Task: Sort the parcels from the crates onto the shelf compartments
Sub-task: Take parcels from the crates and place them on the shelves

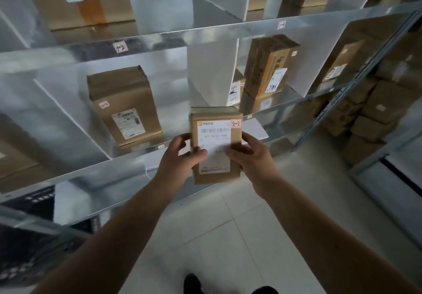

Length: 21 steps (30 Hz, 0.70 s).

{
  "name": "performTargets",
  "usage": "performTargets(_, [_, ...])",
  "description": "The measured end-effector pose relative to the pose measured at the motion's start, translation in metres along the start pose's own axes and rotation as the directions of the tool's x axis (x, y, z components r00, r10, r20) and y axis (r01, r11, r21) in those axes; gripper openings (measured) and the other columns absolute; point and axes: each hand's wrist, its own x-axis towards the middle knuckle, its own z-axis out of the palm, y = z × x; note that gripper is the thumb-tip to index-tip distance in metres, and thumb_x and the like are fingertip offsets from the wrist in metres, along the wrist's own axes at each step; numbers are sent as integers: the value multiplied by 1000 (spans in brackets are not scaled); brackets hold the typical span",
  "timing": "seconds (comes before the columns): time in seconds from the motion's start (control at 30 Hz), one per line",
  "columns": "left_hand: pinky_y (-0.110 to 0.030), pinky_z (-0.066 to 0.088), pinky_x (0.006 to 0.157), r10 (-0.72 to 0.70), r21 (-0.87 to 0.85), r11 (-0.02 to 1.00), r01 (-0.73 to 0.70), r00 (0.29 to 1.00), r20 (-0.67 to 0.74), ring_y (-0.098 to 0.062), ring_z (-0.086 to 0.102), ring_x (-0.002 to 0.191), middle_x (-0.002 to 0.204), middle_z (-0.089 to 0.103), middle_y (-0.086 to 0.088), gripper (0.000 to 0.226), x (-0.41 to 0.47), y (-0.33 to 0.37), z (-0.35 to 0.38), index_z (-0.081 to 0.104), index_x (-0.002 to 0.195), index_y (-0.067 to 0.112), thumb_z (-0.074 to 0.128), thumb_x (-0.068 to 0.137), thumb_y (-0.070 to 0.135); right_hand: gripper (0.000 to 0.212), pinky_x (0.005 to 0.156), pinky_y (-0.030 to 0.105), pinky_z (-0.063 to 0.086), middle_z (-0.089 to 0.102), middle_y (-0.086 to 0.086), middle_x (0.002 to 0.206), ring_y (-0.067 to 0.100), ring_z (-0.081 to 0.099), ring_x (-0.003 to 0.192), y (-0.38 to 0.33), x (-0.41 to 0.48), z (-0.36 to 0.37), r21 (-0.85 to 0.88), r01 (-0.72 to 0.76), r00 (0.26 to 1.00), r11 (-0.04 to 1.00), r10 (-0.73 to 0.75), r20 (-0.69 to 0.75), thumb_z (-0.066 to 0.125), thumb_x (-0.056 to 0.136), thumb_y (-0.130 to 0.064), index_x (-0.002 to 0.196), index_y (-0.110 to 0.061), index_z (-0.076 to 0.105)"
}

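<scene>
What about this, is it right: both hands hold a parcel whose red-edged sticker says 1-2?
Not quite. In the head view the sticker on the parcel says 2-2, not 1-2. The left hand and right hand do both hold it.

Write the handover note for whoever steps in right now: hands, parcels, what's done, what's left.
Hands: left hand and right hand both grip the small parcel, upright, in front of the shelf, not yet inside it.
Its sticker reads 2-2. The compartment straight ahead already holds a larger box with a similar sticker; its edge tag is too blurred to confirm.
Done: other boxes stand in the compartment to the right.
Left: place this parcel; crates are out of view.
</scene>
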Motion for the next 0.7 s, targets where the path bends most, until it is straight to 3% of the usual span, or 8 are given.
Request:
performTargets(0.13, [-46,63,95,-34,-82,996,29,998,-51,-21,70,118,139,65,4,73,8,-13,-5,63,128,40,87,59,45,52,89,46,66,77,-3,123,24,73,117,4,23,6,-52,-31,997,998,35,67,81,92,-12,137,-32,63])
performTargets(0.2, [-37,65,86,-32,-112,993,23,997,-73,-21,71,116,131,70,4,64,14,-17,-3,62,131,37,89,73,31,51,89,46,66,76,-7,124,21,71,118,3,35,7,-69,-32,993,997,40,109,82,92,-13,133,-35,62])
performTargets(0.27, [-29,64,79,-35,-118,993,23,994,-108,-19,72,113,126,73,5,59,18,-21,2,58,136,33,84,86,14,48,83,37,67,75,-11,123,16,72,114,6,48,6,-71,-27,986,997,38,162,82,91,-13,126,-38,61])
performTargets(0.4, [-39,64,88,-38,-155,988,6,979,-201,-20,73,113,124,74,0,62,21,-29,20,54,131,37,78,87,-1,54,74,30,65,78,-7,119,17,77,107,10,74,0,-36,-40,972,999,47,231,86,86,-10,130,-28,60])
performTargets(0.5, [-37,63,85,-36,-167,986,-11,961,-275,-22,72,111,123,72,-7,72,28,-35,35,50,127,38,75,83,-15,58,74,29,65,79,-5,117,14,78,103,14,94,-7,-34,-45,949,998,54,311,88,84,-7,131,-24,60])
performTargets(0.6, [-43,63,89,1,-91,995,-33,944,-330,-21,72,111,123,72,-6,80,41,-39,47,44,136,32,81,77,-6,63,77,29,65,78,-6,118,12,78,102,18,117,-14,-53,-26,931,998,43,363,90,81,-7,132,-24,57])
performTargets(0.7, [-40,65,84,52,-4,998,-58,933,-357,-17,71,116,129,70,-2,82,55,-45,55,39,137,37,78,72,6,68,82,29,65,77,-9,120,13,77,106,26,141,-16,-95,20,914,995,21,405,92,80,-9,136,-26,57])
